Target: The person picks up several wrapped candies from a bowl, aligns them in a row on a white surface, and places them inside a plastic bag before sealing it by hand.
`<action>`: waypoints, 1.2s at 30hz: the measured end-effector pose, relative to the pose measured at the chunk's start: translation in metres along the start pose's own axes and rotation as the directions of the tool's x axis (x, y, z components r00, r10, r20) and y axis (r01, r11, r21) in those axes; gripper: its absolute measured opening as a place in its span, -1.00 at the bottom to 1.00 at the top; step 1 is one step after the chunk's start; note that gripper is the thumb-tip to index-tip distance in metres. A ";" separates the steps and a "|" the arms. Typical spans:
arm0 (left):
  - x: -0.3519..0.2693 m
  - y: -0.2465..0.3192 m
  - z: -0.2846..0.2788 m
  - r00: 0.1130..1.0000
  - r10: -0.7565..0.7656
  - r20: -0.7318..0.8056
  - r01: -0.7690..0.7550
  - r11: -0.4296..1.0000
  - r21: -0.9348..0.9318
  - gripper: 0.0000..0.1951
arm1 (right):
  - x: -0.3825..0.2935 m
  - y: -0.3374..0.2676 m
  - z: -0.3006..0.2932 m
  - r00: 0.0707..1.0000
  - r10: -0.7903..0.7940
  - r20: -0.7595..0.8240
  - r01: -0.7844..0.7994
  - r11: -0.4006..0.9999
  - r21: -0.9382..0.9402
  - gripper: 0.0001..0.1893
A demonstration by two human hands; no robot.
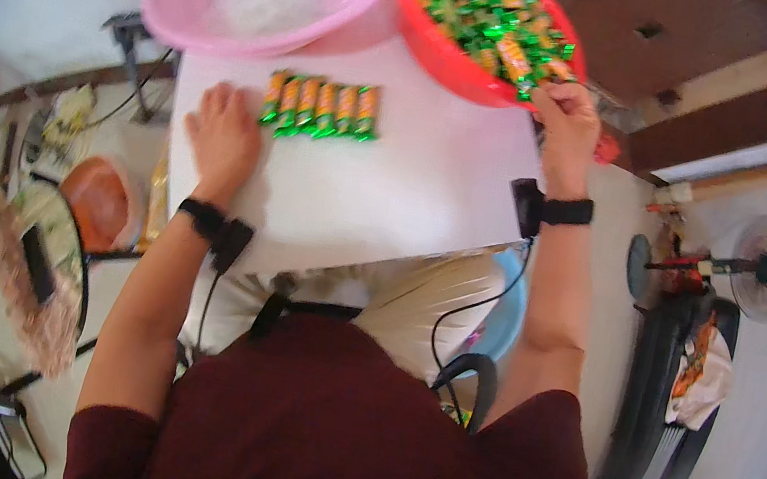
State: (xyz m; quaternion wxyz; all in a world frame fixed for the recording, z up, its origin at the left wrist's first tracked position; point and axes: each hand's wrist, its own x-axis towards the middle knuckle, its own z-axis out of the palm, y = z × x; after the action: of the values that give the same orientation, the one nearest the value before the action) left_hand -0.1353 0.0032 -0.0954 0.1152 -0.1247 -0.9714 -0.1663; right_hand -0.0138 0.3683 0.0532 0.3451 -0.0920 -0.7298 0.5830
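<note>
On the white tabletop [392, 188], several candies in orange and green wrappers [326, 106] lie side by side in a short row. My left hand [224, 137] rests palm down just left of that row, fingers a little spread and nothing in them. A red plastic basin [449, 72] at the far right is heaped with more of the same wrapped candies [496, 22]. At its near right rim my right hand [569, 122] has thumb and fingers bent together against the candies. Blur hides whether a wrapper is pinched there. Both wrists wear black straps with cabled devices.
A pink plastic basin [311, 37] with whitish, indistinct contents stands at the table's far left. Cables hang from both wrists beside my lap. Left of the table are a round glass side table [69, 232] and an orange-brown tub [96, 203]. A blue basin [504, 313] sits below the right edge.
</note>
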 end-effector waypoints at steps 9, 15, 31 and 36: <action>0.001 0.008 -0.007 0.999 -0.037 0.002 0.037 0.999 0.002 -0.61 | -0.065 0.046 0.057 0.834 0.513 0.201 -0.532 0.845 0.052 -0.89; -0.002 0.008 -0.009 0.999 -0.040 0.024 0.041 0.999 -0.021 -0.61 | -0.067 0.089 0.076 0.705 0.638 0.310 -0.693 0.713 0.108 -0.86; -0.001 0.005 0.002 0.989 -0.028 -0.142 0.018 0.997 -0.070 -0.66 | -0.063 0.100 0.081 0.817 0.359 0.451 0.033 0.752 -0.659 -0.64; -0.002 0.005 -0.002 0.997 -0.045 -0.064 0.040 0.996 -0.077 -0.63 | -0.071 0.081 0.101 0.850 0.105 0.515 0.310 0.692 -0.652 -0.51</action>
State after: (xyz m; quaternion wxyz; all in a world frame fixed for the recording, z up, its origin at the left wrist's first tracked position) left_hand -0.1319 0.0063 -0.0928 0.1386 -0.1025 -0.9626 -0.2092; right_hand -0.0442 0.2756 -0.0572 0.1071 -0.0166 -0.9660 0.2346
